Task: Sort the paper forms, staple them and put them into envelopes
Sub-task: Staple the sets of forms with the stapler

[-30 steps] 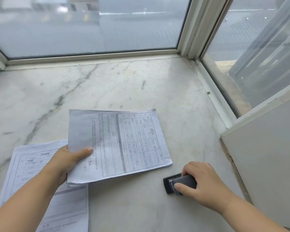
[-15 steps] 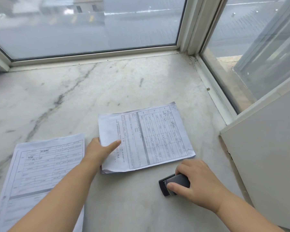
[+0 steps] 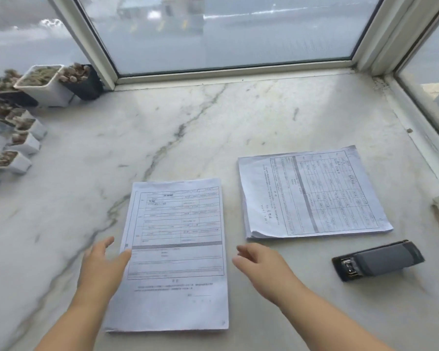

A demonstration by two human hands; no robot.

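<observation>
From the head view I see a marble worktop (image 3: 193, 127) set into a window corner; two stacks of paper forms lie on it. The near stack of forms (image 3: 178, 249) sits at six o'clock, upright to me, its long edges running away toward the glass; the second stack of forms (image 3: 312, 193) lies at three o'clock of it, turned sideways so its print runs across, and the two stacks are near each other but apart. My left hand (image 3: 100, 267) comes in at seven o'clock, its grip released, fingers straight, the thumb lying over the left edge of the near stack; whether it presses the paper I cannot tell. My right hand (image 3: 261, 264) hovers just beside the right edge of the same stack at five o'clock, its grip likewise released, fingers loose and holding nothing. The dark stapler (image 3: 378, 259) lies on its side at four o'clock, below the sideways stack and well apart from the right hand; its metal mouth faces left. Small plant pots (image 3: 43, 84) cluster at ten o'clock along the left window frame.
</observation>
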